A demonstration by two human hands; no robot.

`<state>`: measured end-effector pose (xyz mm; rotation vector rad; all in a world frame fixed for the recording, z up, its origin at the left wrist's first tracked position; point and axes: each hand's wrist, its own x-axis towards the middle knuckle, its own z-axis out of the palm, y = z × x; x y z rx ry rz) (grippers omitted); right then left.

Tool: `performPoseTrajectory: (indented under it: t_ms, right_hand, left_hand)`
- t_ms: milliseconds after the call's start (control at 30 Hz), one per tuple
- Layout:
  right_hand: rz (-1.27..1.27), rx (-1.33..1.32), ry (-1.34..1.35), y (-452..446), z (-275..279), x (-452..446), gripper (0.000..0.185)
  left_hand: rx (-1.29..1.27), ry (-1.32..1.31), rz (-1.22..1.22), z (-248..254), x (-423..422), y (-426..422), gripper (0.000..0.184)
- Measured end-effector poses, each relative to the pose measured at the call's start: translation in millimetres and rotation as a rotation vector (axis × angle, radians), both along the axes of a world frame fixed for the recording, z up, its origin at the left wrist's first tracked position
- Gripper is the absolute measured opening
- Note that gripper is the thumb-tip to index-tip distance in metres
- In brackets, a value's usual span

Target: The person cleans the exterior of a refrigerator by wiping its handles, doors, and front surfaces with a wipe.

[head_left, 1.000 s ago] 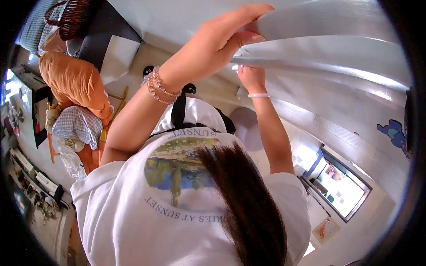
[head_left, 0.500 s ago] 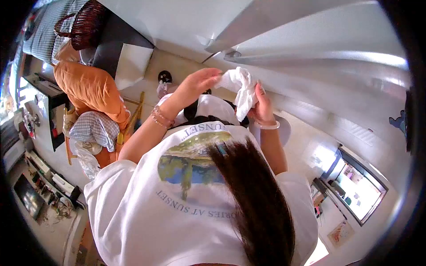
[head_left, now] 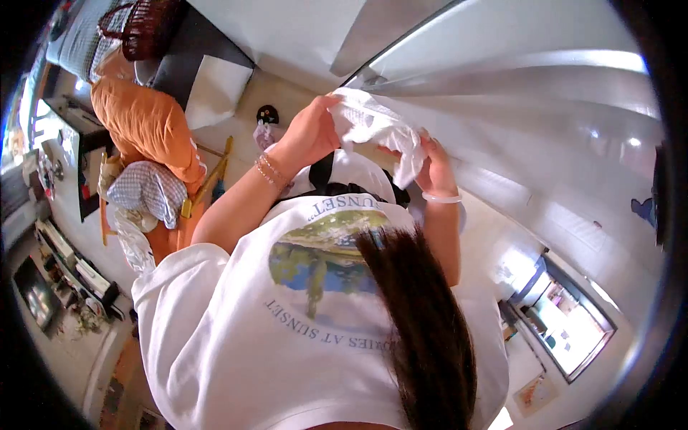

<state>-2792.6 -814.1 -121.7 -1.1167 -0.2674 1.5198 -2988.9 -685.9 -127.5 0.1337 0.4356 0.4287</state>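
A thin, white, textured cloth (head_left: 376, 123) is stretched between my two hands in front of my chest, its right end hanging in loose folds. My left hand (head_left: 312, 135), with beaded bracelets at the wrist, pinches the cloth's left end. On the other side, my right hand (head_left: 436, 172), wearing a pale bangle, is closed on the crumpled right end, with some fingers hidden behind the folds.
A large glossy white surface with a long handle-like ridge (head_left: 516, 64) stands close ahead on the right. To the left, an orange padded item (head_left: 143, 129) and checked fabric (head_left: 147, 192) lie on a wooden-framed chair. A dark woven basket (head_left: 147, 30) sits farther back.
The cloth has gone from a bunched shape to a wider spread between my hands. My left hand's fingers have bent from nearly straight to a pinch on its edge.
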Motion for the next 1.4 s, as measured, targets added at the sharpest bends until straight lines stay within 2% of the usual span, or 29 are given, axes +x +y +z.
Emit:
performPoseTrajectory:
  t_ms: [33,133,167,200,300,333,400,433,533,667,800,833,933,1033,1133,1167,1200,1267,1367,1400]
  right_hand:
    - [-0.102,-0.058,-0.079,-2,-3,-1,0.041]
    - [-0.010,-0.170,-0.469,4,1,1,0.036]
    - [-0.076,-0.124,-0.544,5,-4,3,0.034]
    - [-0.141,-0.082,-0.623,6,-9,4,0.031]
    - [-0.409,0.088,-0.295,23,10,-8,0.028]
    - [-0.429,0.115,-0.244,24,10,-6,0.028]
    - [-0.474,0.168,-0.141,25,10,0,0.027]
    - [-0.442,0.139,-0.247,31,22,-6,0.022]
    - [-0.435,0.031,-0.817,39,8,-2,0.019]
    - [-0.221,0.234,-1.580,48,-19,8,0.016]
    - [0.129,0.225,-1.823,59,-21,14,0.016]
    - [0.118,0.351,-1.906,67,-26,15,0.017]
    - [0.294,0.091,-1.813,71,-31,16,0.020]
    - [0.249,0.153,-1.876,75,-40,16,0.022]
    - [0.268,0.255,-2.055,76,-57,19,0.024]
    - [0.309,0.163,-2.081,75,-58,19,0.024]
    - [0.281,0.181,-2.091,75,-56,20,0.024]
    - [0.232,0.216,-2.103,73,-44,20,0.023]
    - [0.111,0.189,-1.845,71,-20,25,0.025]
    - [0.154,0.189,-1.925,69,-21,21,0.026]
  left_hand:
    - [-0.011,0.079,0.011,-3,2,0,0.027]
    - [-0.100,0.247,0.082,-7,12,-10,0.024]
    - [-0.057,0.243,0.006,-10,10,-12,0.023]
    - [-0.130,0.413,0.020,-11,17,-19,0.022]
    - [0.007,0.407,-0.117,-26,34,-37,0.020]
    - [-0.022,0.318,-0.159,-30,38,-39,0.020]
    - [-0.037,0.390,-0.175,-36,48,-44,0.018]
    - [-0.064,0.412,-0.131,-34,49,-43,0.017]
    - [-0.122,0.422,-0.003,-31,49,-36,0.015]
    - [-0.091,0.391,0.152,-43,51,-27,0.015]
    - [0.061,0.473,0.278,-39,62,-16,0.018]
    - [0.103,0.470,0.301,-39,64,-14,0.020]
    - [0.416,0.492,0.397,-47,73,-18,0.025]
    - [0.499,0.543,0.326,-46,75,-18,0.029]
    - [0.433,0.476,0.237,-50,73,-13,0.032]
    - [0.439,0.469,0.230,-51,72,-13,0.033]
    - [0.445,0.466,0.225,-51,70,-12,0.035]
    - [0.511,0.483,0.224,-54,66,-13,0.039]
    - [0.644,0.518,0.231,-56,62,-14,0.044]
    - [0.647,0.509,0.216,-55,62,-15,0.045]
